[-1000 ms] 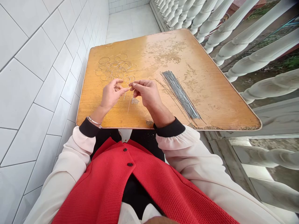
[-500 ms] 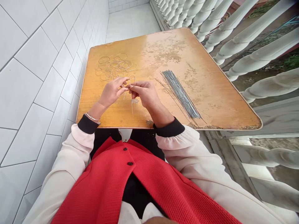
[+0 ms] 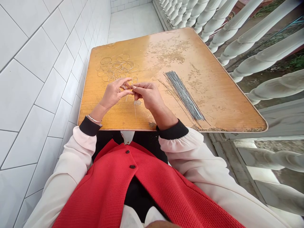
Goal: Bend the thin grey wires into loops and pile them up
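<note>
My left hand and my right hand meet above the wooden tabletop, their fingertips pinching a thin wire. A small wire loop shows between them, and the wire's straight end hangs down toward the table. Just beyond my left hand lies a tangled heap of wire loops. To the right of my right hand lies a bundle of straight grey wires. A small scrap of fine material lies below my fingers.
A white tiled wall runs along the table's left side. White balusters stand to the right, beyond its far right edge. The table's varnish is worn in patches. My red vest and cream sleeves lie below the near edge.
My hands stay together over the same spot. My left fingers have shifted slightly, and the small wire loop between my hands now shows more clearly.
</note>
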Motion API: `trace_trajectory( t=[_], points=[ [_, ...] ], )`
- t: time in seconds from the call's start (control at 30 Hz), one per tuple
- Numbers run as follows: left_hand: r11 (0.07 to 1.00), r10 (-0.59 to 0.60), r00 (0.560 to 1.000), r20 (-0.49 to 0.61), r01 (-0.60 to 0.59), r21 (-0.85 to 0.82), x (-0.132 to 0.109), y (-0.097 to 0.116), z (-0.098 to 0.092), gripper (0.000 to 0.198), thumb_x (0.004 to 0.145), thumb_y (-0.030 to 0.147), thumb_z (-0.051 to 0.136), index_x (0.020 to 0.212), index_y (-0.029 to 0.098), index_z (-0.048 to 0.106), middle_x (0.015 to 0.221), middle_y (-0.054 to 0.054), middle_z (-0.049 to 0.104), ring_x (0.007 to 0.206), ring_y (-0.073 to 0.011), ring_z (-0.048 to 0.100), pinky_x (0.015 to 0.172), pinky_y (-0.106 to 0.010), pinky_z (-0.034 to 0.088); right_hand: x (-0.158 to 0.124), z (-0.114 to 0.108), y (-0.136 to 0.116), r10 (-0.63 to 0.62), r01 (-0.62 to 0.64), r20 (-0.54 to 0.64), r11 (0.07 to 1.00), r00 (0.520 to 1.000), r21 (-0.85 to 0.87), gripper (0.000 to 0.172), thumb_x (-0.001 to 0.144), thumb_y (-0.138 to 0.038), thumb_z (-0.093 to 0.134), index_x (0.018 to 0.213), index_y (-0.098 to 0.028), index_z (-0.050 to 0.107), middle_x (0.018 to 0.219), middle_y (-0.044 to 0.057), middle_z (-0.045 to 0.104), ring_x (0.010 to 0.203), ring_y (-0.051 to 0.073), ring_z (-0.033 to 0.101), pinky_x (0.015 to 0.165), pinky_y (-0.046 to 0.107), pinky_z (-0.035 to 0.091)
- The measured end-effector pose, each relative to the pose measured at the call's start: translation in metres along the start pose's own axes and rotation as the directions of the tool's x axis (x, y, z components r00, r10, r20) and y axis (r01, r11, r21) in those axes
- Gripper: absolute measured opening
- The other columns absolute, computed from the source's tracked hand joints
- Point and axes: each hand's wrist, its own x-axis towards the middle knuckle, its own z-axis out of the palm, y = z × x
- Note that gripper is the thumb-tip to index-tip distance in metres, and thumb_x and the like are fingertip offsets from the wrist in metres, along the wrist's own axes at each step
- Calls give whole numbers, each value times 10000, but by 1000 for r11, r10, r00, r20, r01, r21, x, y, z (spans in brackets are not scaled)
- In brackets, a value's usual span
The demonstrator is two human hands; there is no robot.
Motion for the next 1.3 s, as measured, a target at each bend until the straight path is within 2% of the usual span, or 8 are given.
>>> trace_trajectory(
  t=[0.2,0.3,0.4,0.5,0.67,0.83,1.0,1.3],
  points=[
    [980,-112,994,5,112,-162,-6,2,2,495,751,194,846,1212,239,671,954,-19,761,776,-103,694,697,-205,526,2,-2,1,65,-66,11,993,998,102,215,854,-180,737,647,-156,684,588,-16,594,456,49,488,474,204,386],
    [945,-221,975,10,217,-246,-9,5,2,355,823,268,811,1139,204,662,900,-23,753,724,-89,696,629,-181,507,3,-2,2,80,-80,7,986,997,143,149,834,-174,753,691,-155,719,638,-12,633,452,42,497,464,198,399],
    [918,-277,960,39,277,-285,-11,7,4,223,896,353,744,975,166,653,836,-24,743,676,-76,690,587,-166,496,4,-2,5,81,-82,16,986,997,145,127,811,-198,792,711,-154,728,620,-15,635,451,45,503,472,197,421],
    [909,-289,957,32,285,-303,-12,7,6,213,933,353,700,875,159,635,774,-6,725,637,-61,678,560,-153,485,5,-3,8,75,-76,12,986,997,148,108,777,-206,833,768,-159,736,636,-18,655,471,48,525,493,195,448],
    [879,-315,949,27,302,-369,-12,8,8,209,970,313,648,831,157,643,750,1,715,602,-54,672,540,-157,476,6,-4,8,76,-73,-8,980,997,184,119,762,-175,840,831,-166,743,661,-23,674,490,50,548,517,191,488],
    [875,-339,941,17,322,-361,-11,11,10,217,964,304,655,806,156,654,747,7,706,605,-44,662,536,-145,458,4,-3,7,72,-73,10,982,997,173,64,775,-159,813,820,-163,768,670,-12,689,517,56,564,555,200,525],
    [893,-318,948,-3,299,-336,-13,13,14,209,977,210,608,781,153,651,711,16,688,594,-42,648,525,-150,447,6,-2,11,74,-72,-2,983,997,167,60,743,-161,826,777,-164,777,657,-7,701,501,57,554,519,194,519],
    [894,-367,930,-12,349,-280,-9,4,23,254,966,150,596,714,154,624,611,32,642,541,-42,600,531,-171,432,11,-3,16,131,-126,-43,987,990,102,78,762,-90,789,716,-144,756,557,-17,642,449,51,533,484,176,492]
  ],
)
